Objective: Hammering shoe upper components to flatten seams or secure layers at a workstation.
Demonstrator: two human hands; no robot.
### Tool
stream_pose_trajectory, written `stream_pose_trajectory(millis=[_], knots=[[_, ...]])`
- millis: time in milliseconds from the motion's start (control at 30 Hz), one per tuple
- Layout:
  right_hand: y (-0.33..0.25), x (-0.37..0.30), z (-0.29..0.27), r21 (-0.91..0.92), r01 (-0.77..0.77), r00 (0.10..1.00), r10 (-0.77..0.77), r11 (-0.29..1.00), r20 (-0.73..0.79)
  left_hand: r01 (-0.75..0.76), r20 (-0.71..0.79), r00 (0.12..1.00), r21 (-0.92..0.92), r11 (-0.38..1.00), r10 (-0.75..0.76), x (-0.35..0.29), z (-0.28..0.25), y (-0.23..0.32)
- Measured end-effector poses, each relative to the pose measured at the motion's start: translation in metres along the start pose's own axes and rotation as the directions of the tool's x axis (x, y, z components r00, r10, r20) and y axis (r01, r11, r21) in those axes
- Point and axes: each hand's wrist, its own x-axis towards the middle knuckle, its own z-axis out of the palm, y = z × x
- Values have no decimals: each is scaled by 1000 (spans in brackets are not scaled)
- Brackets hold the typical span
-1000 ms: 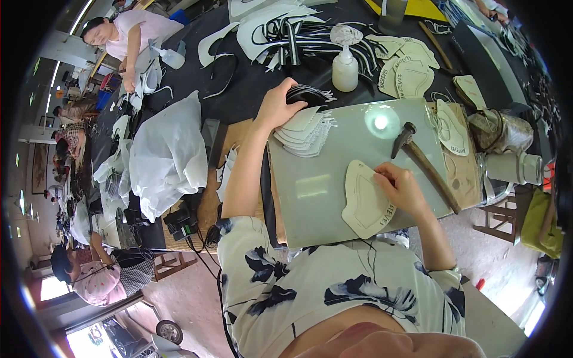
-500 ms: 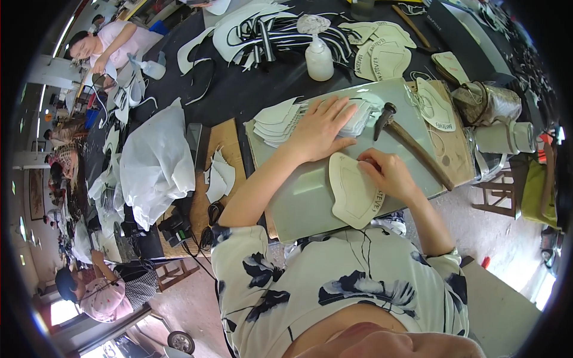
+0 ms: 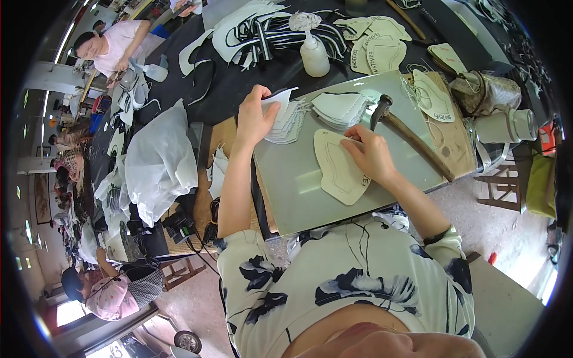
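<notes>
My left hand is closed on the edge of a white cut piece at the top of the left stack, thumb on its face. Beneath it fans the rest of the stack of white pieces. My right hand has its fingers curled over the right edge of a cream card template with an outline drawn on it. The template lies on the grey-green board. A second stack of white pieces sits beyond it, beside the hammer.
A white squeeze bottle stands on the black table behind the board. More cream templates and black-and-white strips lie there. At right are a glass jar and a wrapped container; at left, a white plastic bag.
My left hand has lifted off the stacks and moved left to the left stack's top piece. My right hand and the template have shifted slightly away from me and to the left.
</notes>
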Motion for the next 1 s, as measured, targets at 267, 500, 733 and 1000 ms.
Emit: stream_pose_trajectory(millis=[267,500,733,1000], knots=[[30,-7,13,335,-73,959,159,939,-235,359,204,926,-739,570,-319,-50,-9,64],[-5,-35,-10,-276,113,993,-99,954,65,445,344,881,-376,813,-323,-99,29,87],[-5,-57,-13,-331,170,970,-99,928,221,455,382,872,-398,797,-307,-101,42,106],[-7,-51,-14,-346,198,966,-123,917,227,451,316,873,-236,861,-371,-109,26,115]])
